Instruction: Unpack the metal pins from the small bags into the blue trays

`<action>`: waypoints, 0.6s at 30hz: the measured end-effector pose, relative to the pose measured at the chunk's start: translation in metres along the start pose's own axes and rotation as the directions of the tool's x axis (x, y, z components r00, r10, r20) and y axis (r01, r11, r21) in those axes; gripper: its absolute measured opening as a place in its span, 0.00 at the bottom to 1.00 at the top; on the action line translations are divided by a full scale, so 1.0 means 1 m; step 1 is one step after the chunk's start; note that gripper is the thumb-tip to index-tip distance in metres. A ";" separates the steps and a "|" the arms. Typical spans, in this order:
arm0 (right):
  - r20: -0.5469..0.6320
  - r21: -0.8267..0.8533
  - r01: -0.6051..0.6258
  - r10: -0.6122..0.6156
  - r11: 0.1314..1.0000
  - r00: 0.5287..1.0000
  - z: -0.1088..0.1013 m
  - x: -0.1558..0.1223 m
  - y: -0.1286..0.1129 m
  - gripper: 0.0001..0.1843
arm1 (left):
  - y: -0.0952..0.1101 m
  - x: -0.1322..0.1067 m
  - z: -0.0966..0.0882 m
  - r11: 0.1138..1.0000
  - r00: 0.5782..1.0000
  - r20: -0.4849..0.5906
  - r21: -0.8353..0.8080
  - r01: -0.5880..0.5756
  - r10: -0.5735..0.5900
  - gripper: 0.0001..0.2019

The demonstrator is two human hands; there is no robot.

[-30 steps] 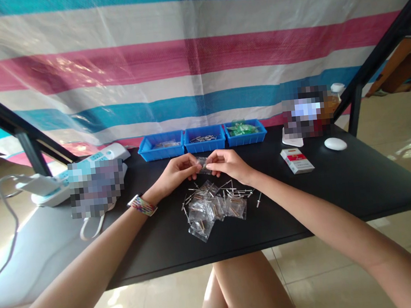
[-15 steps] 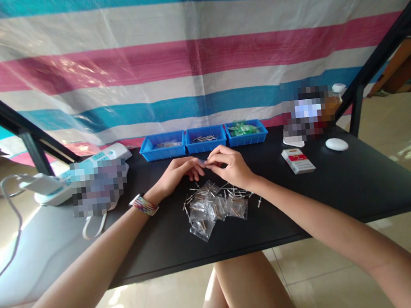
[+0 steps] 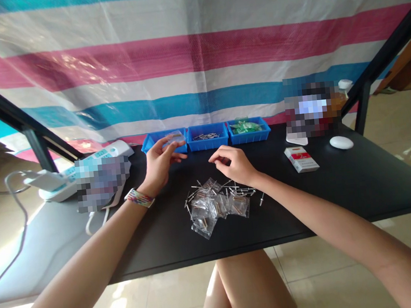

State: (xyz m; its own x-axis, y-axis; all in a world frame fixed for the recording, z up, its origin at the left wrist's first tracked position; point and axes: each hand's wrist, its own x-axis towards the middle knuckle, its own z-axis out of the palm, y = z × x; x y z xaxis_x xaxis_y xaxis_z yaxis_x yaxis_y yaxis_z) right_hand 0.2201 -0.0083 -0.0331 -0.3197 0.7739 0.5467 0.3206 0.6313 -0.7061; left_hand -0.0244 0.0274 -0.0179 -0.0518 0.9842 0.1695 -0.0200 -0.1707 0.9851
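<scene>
My left hand [image 3: 161,163], with a patterned band on its wrist, reaches to the left blue bin [image 3: 148,142]. Its thumb and fingers pinch a small clear plastic bag [image 3: 175,137] over that bin. My right hand [image 3: 233,163] hovers in front of the middle blue bin [image 3: 207,144], fingers curled together, nothing visible in them. Below the hands lies a pile of clear bags [image 3: 216,206] with small metal pieces inside. Loose silvery pop rivets [image 3: 243,189] are scattered around the pile, some partly behind my right wrist.
The right blue bin [image 3: 249,136] holds green packets. A power strip [image 3: 104,156] and a blurred device [image 3: 103,185] with a cable lie left. A cigarette box [image 3: 301,159], a white oval object [image 3: 341,143] and a bottle [image 3: 344,89] stand right. A striped sheet [image 3: 196,53] hangs behind.
My left hand has moved away from my right, left and forward to the left bin, with the clear bag. My right hand has stayed near its place, fingers still curled.
</scene>
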 end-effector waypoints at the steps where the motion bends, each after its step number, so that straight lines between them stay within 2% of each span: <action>1: 0.005 0.003 -0.007 0.007 1.000 1.000 0.000 0.000 0.001 0.11 | 0.001 0.002 -0.002 1.000 0.999 -0.037 -0.009 0.010 -0.011 0.24; 4: 0.033 0.001 -0.025 0.025 1.000 0.999 0.000 0.000 0.003 0.11 | 0.003 0.005 -0.006 0.997 0.996 -0.070 -0.066 0.045 -0.049 0.30; 8: 0.138 0.005 -0.010 0.009 1.000 0.990 0.000 -0.001 0.003 0.10 | 0.003 0.002 -0.006 0.994 0.999 -0.024 -0.103 0.029 -0.032 0.33; 11: 0.259 -0.011 0.104 -0.098 0.994 0.961 0.000 -0.001 -0.001 0.14 | -0.001 -0.001 -0.004 1.000 0.998 0.065 -0.017 0.006 -0.005 0.27; 14: 0.392 -0.070 0.224 -0.179 0.972 0.902 0.003 -0.003 -0.006 0.23 | -0.008 -0.003 -0.002 0.999 0.987 0.158 0.049 -0.019 0.011 0.19; 16: 0.440 -0.141 0.233 -0.150 0.962 0.885 0.006 -0.004 -0.008 0.25 | -0.012 -0.003 -0.002 0.998 0.978 0.206 0.063 -0.025 0.012 0.16; 18: 0.434 -0.208 0.208 -0.100 0.956 0.895 0.008 -0.006 -0.008 0.24 | -0.015 -0.001 -0.002 0.997 0.973 0.230 0.069 -0.026 0.009 0.15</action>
State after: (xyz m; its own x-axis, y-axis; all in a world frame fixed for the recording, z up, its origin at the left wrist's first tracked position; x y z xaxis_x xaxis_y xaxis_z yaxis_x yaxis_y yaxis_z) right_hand 0.2124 -0.0180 -0.0345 -0.7051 0.6078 0.3653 0.4252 0.7746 -0.4681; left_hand -0.0261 0.0286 -0.0334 0.1787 0.9672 0.1807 0.0502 -0.1924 0.9800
